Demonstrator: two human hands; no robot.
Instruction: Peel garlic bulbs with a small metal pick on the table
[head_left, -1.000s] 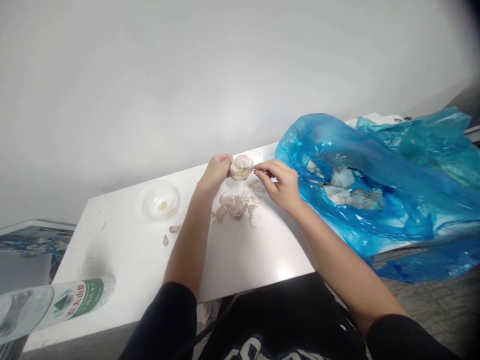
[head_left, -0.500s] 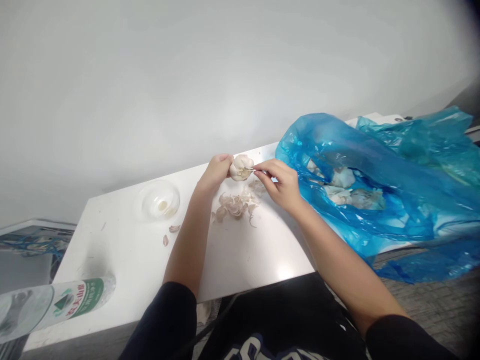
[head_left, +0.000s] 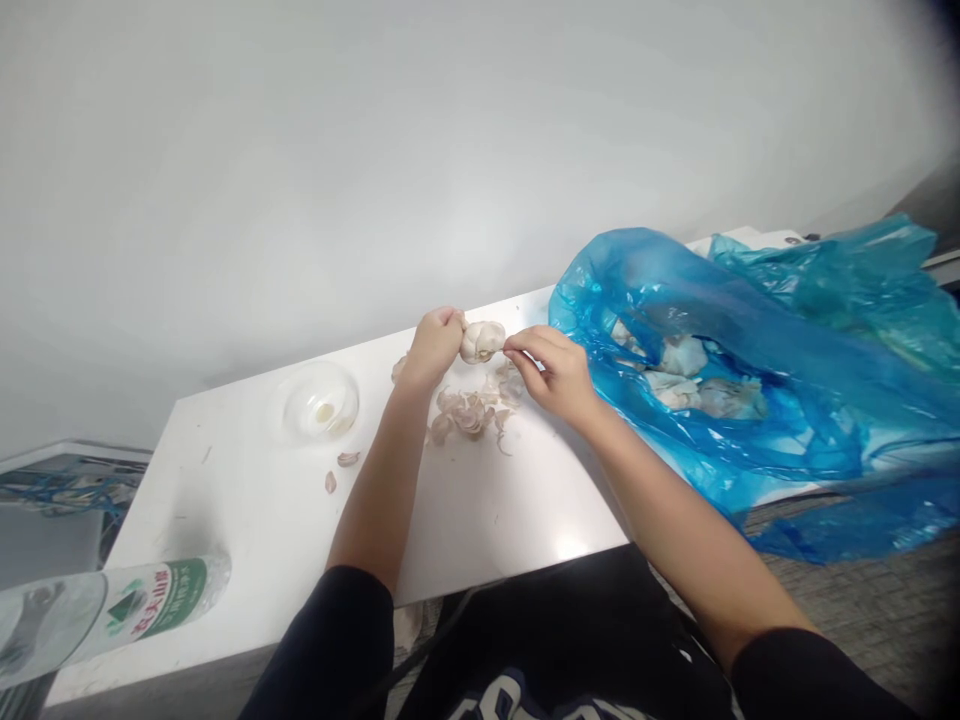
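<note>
A whole white garlic bulb (head_left: pixel 483 342) is gripped at its left side by my left hand (head_left: pixel 439 345), above the table. My right hand (head_left: pixel 551 365) pinches a thin, shiny, pointed tool at the bulb's right side. Little of that tool shows between the fingertips and the garlic, so I cannot make out its exact kind. Below both hands lies a pile of garlic skins (head_left: pixel 471 412) on the white table (head_left: pixel 495 520). Behind my left wrist, another pale piece (head_left: pixel 399 369) is partly hidden.
A clear bowl (head_left: pixel 346 402) with a pale piece inside stands left of my left arm, near two loose skin scraps (head_left: pixel 348 459). A big water bottle (head_left: pixel 127 608) is at the front left. On the right, an open blue plastic bag (head_left: pixel 795 440) holds several pale, papery pieces.
The garlic bulb has tilted and dropped slightly in my left hand. My right fingertips have come closer to it, and less of the thin tool shows.
</note>
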